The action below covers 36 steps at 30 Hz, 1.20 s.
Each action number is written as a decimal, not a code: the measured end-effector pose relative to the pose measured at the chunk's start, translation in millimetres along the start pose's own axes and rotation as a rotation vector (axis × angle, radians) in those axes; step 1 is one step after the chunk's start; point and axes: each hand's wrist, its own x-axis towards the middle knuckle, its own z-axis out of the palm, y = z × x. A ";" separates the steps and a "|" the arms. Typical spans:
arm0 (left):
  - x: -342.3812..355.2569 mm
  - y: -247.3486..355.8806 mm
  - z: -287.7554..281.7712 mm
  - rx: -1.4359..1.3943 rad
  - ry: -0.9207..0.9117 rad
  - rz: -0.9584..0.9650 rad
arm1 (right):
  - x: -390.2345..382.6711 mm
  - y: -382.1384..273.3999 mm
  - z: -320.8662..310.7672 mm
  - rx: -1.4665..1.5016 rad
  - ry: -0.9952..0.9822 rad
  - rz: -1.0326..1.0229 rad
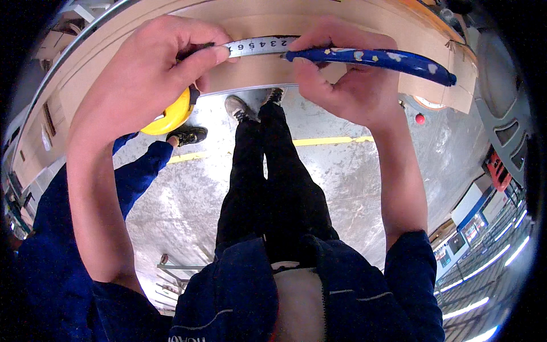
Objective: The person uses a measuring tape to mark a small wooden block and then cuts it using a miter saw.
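A tape measure blade [262,45], white with black markings, lies stretched over a brown cardboard sheet [250,75]. My left hand [165,62] pinches the blade at its left end, and the yellow tape measure case [174,115] hangs below that palm. Closed around a dark blue pen [373,57] with a light pattern is my right hand [353,71]. The pen's tip points left and sits at the blade's lower edge. Fingers of my right hand rest by the blade's right end, and whether they touch it I cannot tell.
At the left stands another person in dark blue clothing [139,171], close to my left arm. A yellow line [333,141] crosses the grey floor. A small red ball-like thing [420,118] lies at the right, near a grey frame [504,131].
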 end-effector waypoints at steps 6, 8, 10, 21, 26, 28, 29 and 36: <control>-1.5 -5.8 3.4 -0.044 0.041 0.035 | -1.2 1.6 1.6 0.045 0.020 0.032; -0.8 -4.8 3.4 -0.043 0.037 0.025 | -2.1 0.7 1.6 0.049 0.024 0.042; 1.5 -1.2 2.2 -0.027 0.016 0.004 | -3.6 1.2 1.4 0.040 0.036 0.036; -0.2 -0.3 2.1 -0.044 0.019 -0.014 | 2.5 -2.9 3.2 0.022 0.030 0.015; 0.2 4.0 -2.3 0.014 -0.007 -0.035 | -1.1 -10.7 0.9 0.101 0.017 0.104; -0.9 6.3 -2.5 -0.002 -0.016 -0.032 | -3.0 -17.9 -3.1 0.204 0.107 0.154; -2.4 6.4 -5.8 -0.004 -0.042 -0.008 | -5.0 -25.9 -4.9 0.322 0.210 0.198; -67.1 -7.1 -25.8 -0.434 0.241 -0.127 | -22.1 -91.2 -50.9 0.293 0.643 0.250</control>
